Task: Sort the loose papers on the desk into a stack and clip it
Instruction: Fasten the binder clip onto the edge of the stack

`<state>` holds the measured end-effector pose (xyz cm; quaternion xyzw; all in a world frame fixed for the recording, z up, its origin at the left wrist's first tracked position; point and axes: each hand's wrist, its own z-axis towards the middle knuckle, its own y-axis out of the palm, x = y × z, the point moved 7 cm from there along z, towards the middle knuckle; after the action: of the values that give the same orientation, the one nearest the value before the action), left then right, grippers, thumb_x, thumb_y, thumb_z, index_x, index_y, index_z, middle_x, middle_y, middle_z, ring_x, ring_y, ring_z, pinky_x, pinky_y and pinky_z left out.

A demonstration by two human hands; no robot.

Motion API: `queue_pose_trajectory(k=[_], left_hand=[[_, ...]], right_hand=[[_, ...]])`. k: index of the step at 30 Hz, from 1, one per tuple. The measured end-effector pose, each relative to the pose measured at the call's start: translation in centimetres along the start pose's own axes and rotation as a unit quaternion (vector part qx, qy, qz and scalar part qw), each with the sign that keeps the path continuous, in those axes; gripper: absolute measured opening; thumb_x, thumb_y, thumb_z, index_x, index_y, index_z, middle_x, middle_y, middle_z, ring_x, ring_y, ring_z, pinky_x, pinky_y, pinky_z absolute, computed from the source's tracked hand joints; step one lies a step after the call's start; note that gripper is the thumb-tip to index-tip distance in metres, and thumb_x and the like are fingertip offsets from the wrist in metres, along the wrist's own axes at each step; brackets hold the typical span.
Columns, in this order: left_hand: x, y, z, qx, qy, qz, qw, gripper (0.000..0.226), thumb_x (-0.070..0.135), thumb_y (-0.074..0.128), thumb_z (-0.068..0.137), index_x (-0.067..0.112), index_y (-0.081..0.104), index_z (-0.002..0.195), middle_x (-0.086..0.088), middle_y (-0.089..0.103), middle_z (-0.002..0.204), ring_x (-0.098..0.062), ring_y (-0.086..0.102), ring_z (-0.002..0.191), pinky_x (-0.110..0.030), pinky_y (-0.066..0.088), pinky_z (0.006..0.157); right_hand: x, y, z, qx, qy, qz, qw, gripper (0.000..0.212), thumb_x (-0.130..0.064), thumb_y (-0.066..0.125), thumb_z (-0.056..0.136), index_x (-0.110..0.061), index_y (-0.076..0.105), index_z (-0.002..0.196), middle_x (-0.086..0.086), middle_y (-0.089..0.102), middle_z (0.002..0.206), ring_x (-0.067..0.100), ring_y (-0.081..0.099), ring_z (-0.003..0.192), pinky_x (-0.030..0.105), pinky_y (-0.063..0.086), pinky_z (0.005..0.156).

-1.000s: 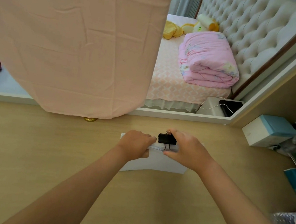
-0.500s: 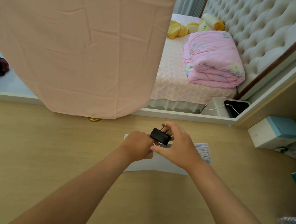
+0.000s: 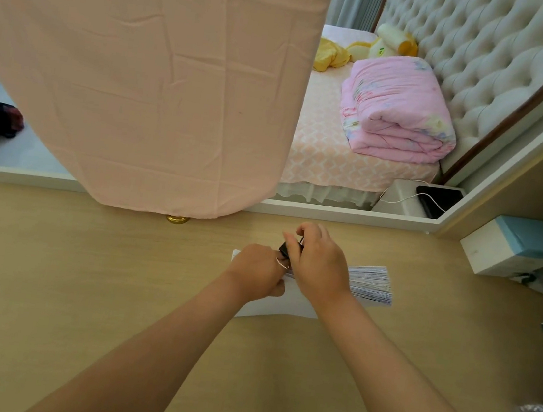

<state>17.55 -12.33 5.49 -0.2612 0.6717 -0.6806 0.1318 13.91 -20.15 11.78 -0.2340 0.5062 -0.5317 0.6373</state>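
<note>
Paper stack (image 3: 284,306) lies flat on counter (image 3: 80,284), mid-frame toward far side, sheets fanned at its rt end. Black binder clip (image 3: 283,249) is at stack's far edge, one wire handle showing; can't tell if it bites the sheets. R hand (image 3: 319,264) pinches the clip, fingers curled over it. L hand (image 3: 256,271) is curled round stack's left part, gripping it. Pink cloth (image 3: 143,68) hangs behind counter.

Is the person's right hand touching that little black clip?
Touching. In the head view the right hand pinches the black clip at the edge of the paper stack.
</note>
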Motion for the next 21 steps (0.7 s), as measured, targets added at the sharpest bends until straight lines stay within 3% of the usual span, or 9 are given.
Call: queue_pose_trajectory(k=[2,3,5,8,10,13,16,21], left_hand=[[0.3,-0.1,-0.1,0.014,0.01,-0.005,1.0,0.019,0.016,0.074,0.057,0.012,0.057,0.065,-0.003,0.054,0.05,-0.024,0.049,0.039,-0.022,0.024,0.045],[0.5,-0.1,-0.2,0.007,0.005,-0.001,1.0,0.014,0.017,0.072,0.064,0.012,0.06,0.07,-0.003,0.058,0.057,-0.024,0.054,0.047,-0.024,0.027,0.047],[0.1,-1.1,-0.3,0.011,-0.047,-0.062,0.997,0.007,0.022,0.064,0.079,0.016,0.06,0.077,0.001,0.061,0.069,-0.016,0.058,0.062,-0.026,0.035,0.054],[0.2,-0.8,-0.8,-0.032,-0.092,-0.126,0.987,0.036,0.012,0.056,0.087,0.018,0.034,0.06,0.005,0.04,0.058,-0.01,0.037,0.054,-0.021,0.027,0.052],[-0.5,-0.3,-1.0,-0.013,-0.113,-0.204,0.972,0.038,0.006,0.065,0.082,0.022,0.04,0.058,0.009,0.043,0.057,-0.009,0.04,0.055,-0.023,0.034,0.056],[-0.7,-0.4,-0.9,0.014,-0.08,-0.127,0.989,0.017,0.017,0.072,0.076,0.023,0.059,0.084,0.008,0.062,0.076,-0.01,0.061,0.071,-0.024,0.045,0.063],[0.1,-0.4,-0.1,-0.012,-0.013,0.017,1.0,0.021,0.021,0.054,0.083,0.011,0.059,0.101,-0.005,0.066,0.085,-0.025,0.063,0.074,-0.031,0.037,0.058],[0.2,-0.6,-0.1,0.002,0.006,0.054,0.999,0.021,0.023,0.053,0.082,0.01,0.056,0.098,-0.004,0.061,0.086,-0.024,0.046,0.062,-0.029,0.022,0.05]], right_hand=[[0.3,0.3,0.0,-0.029,0.027,0.046,0.998,0.029,-0.034,0.053,0.097,-0.008,0.059,0.108,0.005,0.061,0.099,0.024,0.062,0.085,0.034,0.052,0.071],[0.4,0.5,-0.4,-0.044,0.054,0.075,0.995,0.034,-0.036,0.056,0.094,-0.009,0.056,0.115,0.004,0.058,0.106,0.021,0.059,0.092,0.033,0.051,0.078],[-0.2,0.8,-1.2,-0.049,0.097,0.085,0.99,0.059,-0.05,0.061,0.083,-0.012,0.046,0.126,0.0,0.05,0.115,0.016,0.05,0.1,0.03,0.046,0.086],[-1.2,1.6,-1.8,-0.028,0.122,0.039,0.991,0.084,-0.064,0.064,0.07,-0.012,0.037,0.13,0.0,0.042,0.117,0.016,0.042,0.104,0.029,0.042,0.09],[-1.3,1.7,-1.5,0.005,0.114,0.028,0.993,0.077,-0.059,0.068,0.073,-0.011,0.039,0.126,0.002,0.046,0.115,0.019,0.046,0.102,0.035,0.048,0.088],[-0.8,1.7,-0.7,0.001,0.082,0.029,0.996,0.068,-0.054,0.07,0.078,-0.01,0.047,0.124,0.003,0.053,0.112,0.02,0.053,0.1,0.033,0.051,0.081],[1.0,0.3,0.0,0.018,0.089,0.04,0.995,0.062,-0.054,0.066,0.08,-0.008,0.055,0.119,0.004,0.057,0.103,0.018,0.054,0.085,0.029,0.046,0.073],[3.9,-2.0,0.8,0.044,0.036,0.003,0.998,0.044,-0.04,0.033,0.091,-0.006,0.06,0.087,0.002,0.052,0.075,0.02,0.047,0.061,0.027,0.034,0.056]])
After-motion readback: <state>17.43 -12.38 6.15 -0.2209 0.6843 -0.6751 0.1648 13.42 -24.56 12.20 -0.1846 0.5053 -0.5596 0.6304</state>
